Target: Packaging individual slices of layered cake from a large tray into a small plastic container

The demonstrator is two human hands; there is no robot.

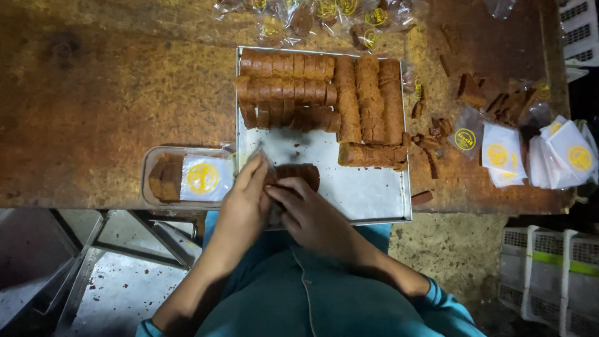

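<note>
Our left hand (242, 206) holds a clear wrapper (265, 163) open while our right hand (309, 215) pinches 1 brown cake slice (299, 175) over the metal tray (368, 193), aligning it for sliding.

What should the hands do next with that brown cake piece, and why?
Probably slide the brown cake piece fully into the clear wrapper. Both the left hand and right hand pinch it over the metal tray, and it looks only partly covered.
</note>
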